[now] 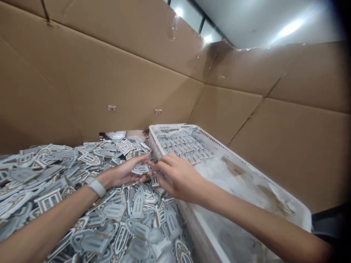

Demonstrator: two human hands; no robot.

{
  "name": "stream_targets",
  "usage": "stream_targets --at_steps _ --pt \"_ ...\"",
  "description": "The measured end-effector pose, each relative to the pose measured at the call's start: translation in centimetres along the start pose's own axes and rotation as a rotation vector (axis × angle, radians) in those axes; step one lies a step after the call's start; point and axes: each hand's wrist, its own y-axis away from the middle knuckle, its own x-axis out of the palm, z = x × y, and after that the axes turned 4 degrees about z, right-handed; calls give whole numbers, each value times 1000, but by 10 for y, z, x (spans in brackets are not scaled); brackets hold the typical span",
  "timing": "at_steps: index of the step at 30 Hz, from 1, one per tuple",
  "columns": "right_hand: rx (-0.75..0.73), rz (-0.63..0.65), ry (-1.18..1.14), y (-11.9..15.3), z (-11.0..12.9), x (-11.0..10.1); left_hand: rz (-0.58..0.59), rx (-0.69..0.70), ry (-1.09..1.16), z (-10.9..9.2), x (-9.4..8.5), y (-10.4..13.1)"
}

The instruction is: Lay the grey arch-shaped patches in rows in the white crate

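Note:
My left hand (pixel 126 172) is cupped around a small white and grey window-shaped plate (pixel 141 169), which shows between its thumb and fingers. My right hand (pixel 175 175) meets it from the other side, index finger and thumb bent inward at the left fingertips. Whatever is between the right fingers is hidden. Beneath both hands spreads a deep heap of similar arched window-shaped pieces (pixel 109 212), some with brown scroll patterns. Just right of the hands stands a white plastic crate (pixel 203 237); rows of the same pieces (pixel 185 146) lie in its far end.
Clear plastic film (pixel 219 175) and brown sheets cover the nearer part of the crate. Tall cardboard walls (pixel 82 80) rise behind and on the right (pixel 307 146). Two small pinkish bow-shaped bits (pixel 111 108) are on the back wall. A pale watch (pixel 95 186) is on my left wrist.

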Motion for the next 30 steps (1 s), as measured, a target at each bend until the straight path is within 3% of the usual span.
stream_targets --at_steps 4,7,12,15,18,23,26,30 --pt "59 180 123 -45 14 16 -53 53 22 3 1 -1" --pt "98 205 107 -66 9 20 -85 73 4 2 4 -1" --pt "181 208 -46 -68 0 23 -21 -15 -56 -2 9 1" --pt "127 194 -220 -62 -6 22 -47 -14 -16 -3 7 2" --pt "112 93 -378 -53 -20 8 -31 -13 26 -5 4 1" --pt "261 -20 -512 -13 -67 -34 16 14 26 -9 1 0" --pt "387 20 -505 24 -104 -46 -7 39 19 -10 0 -1" --pt "511 132 -467 74 -146 -37 -32 48 11 -8 0 -1"
